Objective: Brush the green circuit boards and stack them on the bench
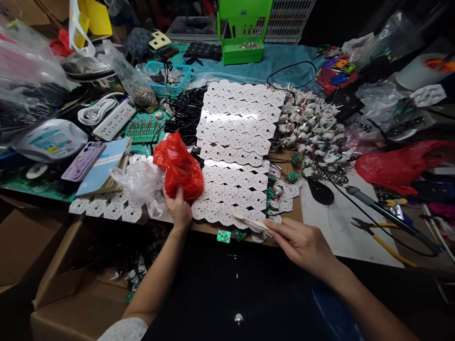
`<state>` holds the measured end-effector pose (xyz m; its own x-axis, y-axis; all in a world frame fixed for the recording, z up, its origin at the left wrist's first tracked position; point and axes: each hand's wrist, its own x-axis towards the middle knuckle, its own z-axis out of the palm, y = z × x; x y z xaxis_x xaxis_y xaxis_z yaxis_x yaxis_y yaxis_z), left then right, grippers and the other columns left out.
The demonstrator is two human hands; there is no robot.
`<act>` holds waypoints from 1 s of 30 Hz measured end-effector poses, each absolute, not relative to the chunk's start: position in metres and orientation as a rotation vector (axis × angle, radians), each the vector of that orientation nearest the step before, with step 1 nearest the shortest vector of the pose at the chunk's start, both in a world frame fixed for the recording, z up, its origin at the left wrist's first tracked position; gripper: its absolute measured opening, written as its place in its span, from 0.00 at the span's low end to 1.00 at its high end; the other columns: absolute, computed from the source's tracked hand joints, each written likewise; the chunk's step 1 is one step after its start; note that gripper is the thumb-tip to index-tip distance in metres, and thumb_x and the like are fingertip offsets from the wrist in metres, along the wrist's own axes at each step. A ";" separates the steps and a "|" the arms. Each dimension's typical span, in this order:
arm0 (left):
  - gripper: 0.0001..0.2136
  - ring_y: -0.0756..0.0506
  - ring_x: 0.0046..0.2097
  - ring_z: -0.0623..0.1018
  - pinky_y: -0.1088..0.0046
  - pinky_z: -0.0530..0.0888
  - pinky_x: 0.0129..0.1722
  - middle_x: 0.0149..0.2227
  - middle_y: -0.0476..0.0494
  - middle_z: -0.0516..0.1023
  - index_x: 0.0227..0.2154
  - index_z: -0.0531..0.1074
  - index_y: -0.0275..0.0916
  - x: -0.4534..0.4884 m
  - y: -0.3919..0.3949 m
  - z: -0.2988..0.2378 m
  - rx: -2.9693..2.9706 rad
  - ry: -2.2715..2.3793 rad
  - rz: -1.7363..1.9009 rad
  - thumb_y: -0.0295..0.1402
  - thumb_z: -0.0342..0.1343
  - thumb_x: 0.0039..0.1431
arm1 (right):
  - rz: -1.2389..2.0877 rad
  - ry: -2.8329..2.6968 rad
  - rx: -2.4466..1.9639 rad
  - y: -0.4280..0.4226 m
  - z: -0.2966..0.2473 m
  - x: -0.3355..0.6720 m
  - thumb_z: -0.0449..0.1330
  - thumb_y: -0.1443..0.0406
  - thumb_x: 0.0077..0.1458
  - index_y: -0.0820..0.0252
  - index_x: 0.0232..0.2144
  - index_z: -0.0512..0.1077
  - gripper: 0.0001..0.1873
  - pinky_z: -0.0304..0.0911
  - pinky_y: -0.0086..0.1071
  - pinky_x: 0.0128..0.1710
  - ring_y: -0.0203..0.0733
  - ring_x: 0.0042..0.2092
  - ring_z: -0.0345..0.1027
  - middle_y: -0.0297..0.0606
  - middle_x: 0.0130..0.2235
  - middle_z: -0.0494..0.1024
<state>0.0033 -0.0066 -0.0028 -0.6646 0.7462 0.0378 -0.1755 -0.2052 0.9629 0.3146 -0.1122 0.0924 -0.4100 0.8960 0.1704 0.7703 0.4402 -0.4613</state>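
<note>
1. while the left hand [179, 210] is closed tight around the lower end of a red plastic bag [177, 166], the bag bulges up and away from the fist. it rests on the near-left edge of the white panel sheets [238, 142].
2. the right hand [302, 244] lies at the near edge of the table, its fingertips pinched on the near end of a thin pale stick [250, 221].
3. the stick's long axis runs from those fingertips up and to the left. its free tip sits over the nearest row of panels and points toward the bag. the bag lies left of that tip, apart from it, with bare panel between them.
4. the left hand alone touches the bag. the right hand is the nearer one to the small green boards [223, 235] at the table's lip.
5. a clear plastic bag [138, 180] is crumpled against the red one on its left side.
6. the red bag's contents are hidden by its folds. what kind of tool the stick is cannot be made out, and the right thumb is hidden under the hand. both forearms are cut off at the lower edge.
</note>
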 end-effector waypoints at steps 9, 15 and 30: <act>0.24 0.39 0.57 0.74 0.59 0.68 0.61 0.54 0.38 0.75 0.52 0.70 0.40 0.007 -0.005 0.003 0.668 1.410 1.966 0.38 0.66 0.52 | 0.450 -2.291 -1.436 -0.107 0.098 0.311 0.52 0.63 0.68 0.58 0.50 0.78 0.17 0.60 0.27 0.26 0.34 0.27 0.69 0.36 0.28 0.75; 0.25 0.38 0.58 0.74 0.58 0.68 0.61 0.55 0.36 0.75 0.51 0.71 0.38 0.008 -0.004 0.004 0.639 1.374 1.997 0.36 0.67 0.50 | 0.694 -2.335 -1.374 -0.108 0.101 0.320 0.52 0.63 0.67 0.55 0.48 0.79 0.16 0.63 0.26 0.29 0.36 0.31 0.72 0.37 0.31 0.78; 0.25 0.40 0.54 0.76 0.58 0.71 0.59 0.55 0.37 0.75 0.53 0.70 0.39 0.007 -0.003 0.006 0.696 1.374 1.981 0.36 0.66 0.51 | 0.616 -2.284 -1.462 -0.124 0.115 0.359 0.54 0.62 0.67 0.53 0.50 0.78 0.15 0.61 0.26 0.26 0.34 0.28 0.71 0.35 0.28 0.76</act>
<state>0.0071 -0.0035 0.0056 -0.6672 0.7414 0.0721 -0.1923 -0.2650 0.9449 0.3591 -0.1237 0.1152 -0.4006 0.9140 0.0642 0.7578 0.3699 -0.5375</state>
